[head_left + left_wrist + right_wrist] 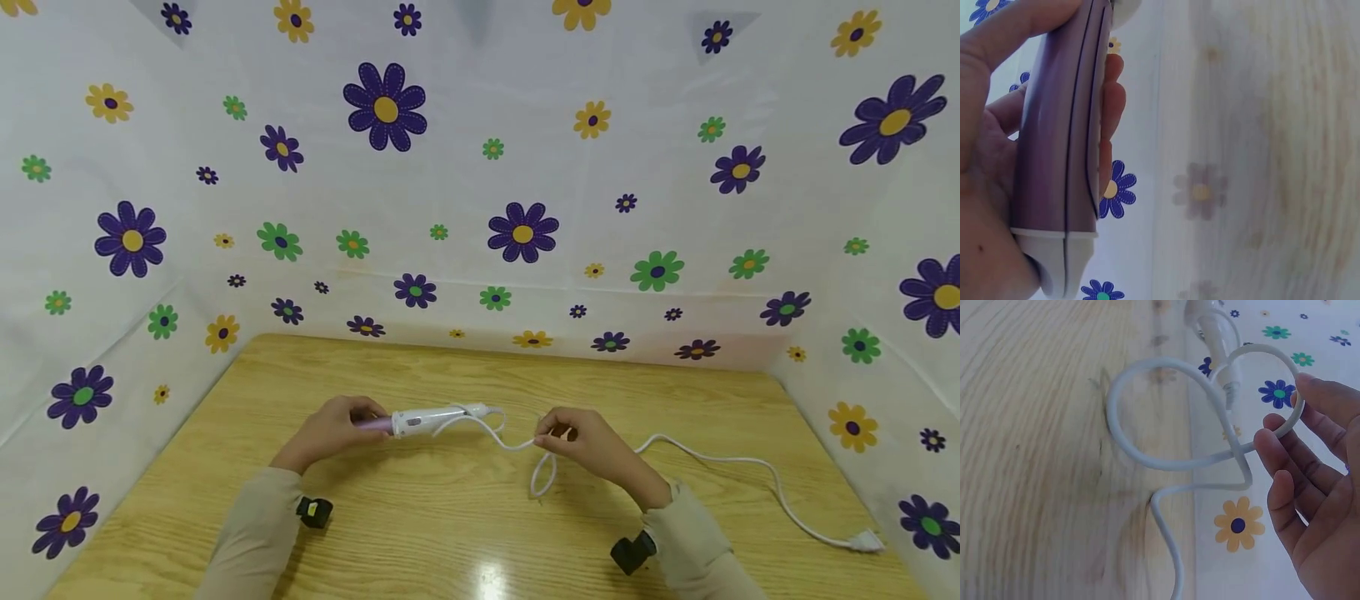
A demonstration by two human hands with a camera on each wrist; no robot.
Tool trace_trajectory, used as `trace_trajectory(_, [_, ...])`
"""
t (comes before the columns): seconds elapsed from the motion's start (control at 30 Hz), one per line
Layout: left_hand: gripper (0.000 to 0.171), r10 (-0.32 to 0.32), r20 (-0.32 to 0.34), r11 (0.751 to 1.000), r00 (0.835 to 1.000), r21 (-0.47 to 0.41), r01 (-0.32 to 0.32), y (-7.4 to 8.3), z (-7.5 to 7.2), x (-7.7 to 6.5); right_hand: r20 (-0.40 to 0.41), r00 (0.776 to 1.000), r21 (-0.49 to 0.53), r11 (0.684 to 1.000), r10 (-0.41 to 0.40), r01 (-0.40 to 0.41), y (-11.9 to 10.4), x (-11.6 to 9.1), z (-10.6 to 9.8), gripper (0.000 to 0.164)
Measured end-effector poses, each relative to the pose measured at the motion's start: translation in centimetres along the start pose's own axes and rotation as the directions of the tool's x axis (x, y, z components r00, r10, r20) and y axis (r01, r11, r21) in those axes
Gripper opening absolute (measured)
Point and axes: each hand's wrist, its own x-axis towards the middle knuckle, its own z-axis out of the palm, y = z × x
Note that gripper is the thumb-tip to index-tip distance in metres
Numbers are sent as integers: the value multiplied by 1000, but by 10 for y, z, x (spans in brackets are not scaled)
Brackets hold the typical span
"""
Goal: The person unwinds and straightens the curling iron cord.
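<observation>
In the head view a hair straightener [438, 419], with a purple body and a white end, lies nearly level above the wooden table. My left hand [330, 432] grips its purple body [1060, 119], thumb on one side and fingers round the other. From the white end runs a white cord [504, 445], looped loosely on itself. My right hand [588, 442] pinches this cord between thumb and fingertips, to the right of the straightener. The right wrist view shows a round loop of cord [1115, 419] hanging beside my right hand [1325, 469], in front of the white end [1217, 344].
The cord's far stretch [720, 458] trails across the wooden table [420, 533] to a white plug [866, 542] near the right edge. White cloth [450, 183] printed with flowers walls the table at the back and both sides. Each wrist wears a black camera [315, 512].
</observation>
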Motion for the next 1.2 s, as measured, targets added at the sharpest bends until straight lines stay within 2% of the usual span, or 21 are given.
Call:
trace_trajectory(0.17, [38, -12, -8, 999, 1000, -46, 12, -2, -5, -2, -8, 1000, 5, 1000, 4, -4, 10, -4, 0, 12])
trace_trajectory(0.37, [41, 17, -13, 997, 1000, -76, -18, 8, -11, -5, -11, 1000, -13, 1000, 20, -21, 15, -2, 1, 13])
trace_trajectory(0.63, [37, 30, -23, 993, 999, -111, -33, 17, -18, -9, -37, 998, -126, 991, 47, -51, 15, 6, 5, 7])
trace_trajectory(0.9, [37, 46, -31, 987, 998, -151, -50, 17, -20, -12, -33, 997, -202, 976, 76, -81, 16, 14, 6, 8])
trace_trajectory(1.2, [36, 72, 50, 981, 996, -187, -61, 18, -23, -15, -100, 977, -249, 946, 189, -208, 19, 20, 9, 7])
